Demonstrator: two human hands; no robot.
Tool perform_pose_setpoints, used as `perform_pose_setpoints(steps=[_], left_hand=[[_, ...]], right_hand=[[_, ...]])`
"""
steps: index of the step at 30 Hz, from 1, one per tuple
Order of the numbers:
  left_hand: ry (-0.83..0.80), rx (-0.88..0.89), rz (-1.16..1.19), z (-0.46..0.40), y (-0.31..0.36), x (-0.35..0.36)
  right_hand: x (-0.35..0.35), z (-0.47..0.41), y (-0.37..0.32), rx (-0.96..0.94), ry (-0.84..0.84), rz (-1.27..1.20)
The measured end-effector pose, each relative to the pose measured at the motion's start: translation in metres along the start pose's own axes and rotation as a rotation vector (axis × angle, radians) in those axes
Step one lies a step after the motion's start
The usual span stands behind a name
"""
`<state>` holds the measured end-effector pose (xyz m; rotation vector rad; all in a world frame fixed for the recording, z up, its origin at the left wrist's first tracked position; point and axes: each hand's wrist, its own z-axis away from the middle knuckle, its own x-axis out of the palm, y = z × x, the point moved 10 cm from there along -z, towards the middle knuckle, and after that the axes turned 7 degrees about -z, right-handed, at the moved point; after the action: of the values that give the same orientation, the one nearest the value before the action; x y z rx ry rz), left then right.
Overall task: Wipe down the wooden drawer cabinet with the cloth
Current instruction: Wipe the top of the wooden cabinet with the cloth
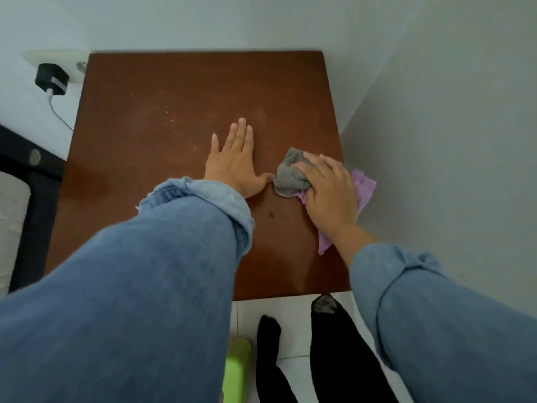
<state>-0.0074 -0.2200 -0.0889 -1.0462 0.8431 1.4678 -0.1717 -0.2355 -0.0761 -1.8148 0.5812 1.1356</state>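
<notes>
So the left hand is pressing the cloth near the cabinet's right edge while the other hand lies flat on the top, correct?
Not quite: the head view shows the right hand pressing the cloth near the right edge of the cabinet. The left hand is the one lying flat on the top, fingers spread, holding nothing.

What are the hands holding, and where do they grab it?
The right hand presses on a grey and purple cloth, gripping its bunched middle against the cabinet top. The left hand lies flat, holding nothing.
</notes>
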Motion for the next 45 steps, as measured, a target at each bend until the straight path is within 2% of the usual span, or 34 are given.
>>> perform_pose_setpoints(steps=[3,7,15,26,36,45], left_hand=[[0.125,0.002,-0.029,0.031,0.016,-0.003],[0.181,-0.044,-0.038,0.083,0.025,0.015],[0.111,-0.072,-0.045,0.118,0.024,0.063],[0.113,-0.088,-0.059,0.116,0.024,0.065],[0.059,-0.122,-0.059,0.12,0.026,0.064],[0.068,-0.107,-0.069,0.123,0.027,0.063]], right_hand=[[-0.002,-0.002,-0.002,-0.005,0.003,-0.005],[-0.002,0.0,-0.005,-0.022,-0.02,0.006],[0.004,-0.006,-0.007,-0.096,-0.057,0.067],[0.007,-0.007,-0.008,-0.133,-0.056,0.034],[-0.018,0.105,-0.021,-0.156,0.021,-0.137],[-0.043,0.181,-0.014,-0.056,0.125,-0.336]])
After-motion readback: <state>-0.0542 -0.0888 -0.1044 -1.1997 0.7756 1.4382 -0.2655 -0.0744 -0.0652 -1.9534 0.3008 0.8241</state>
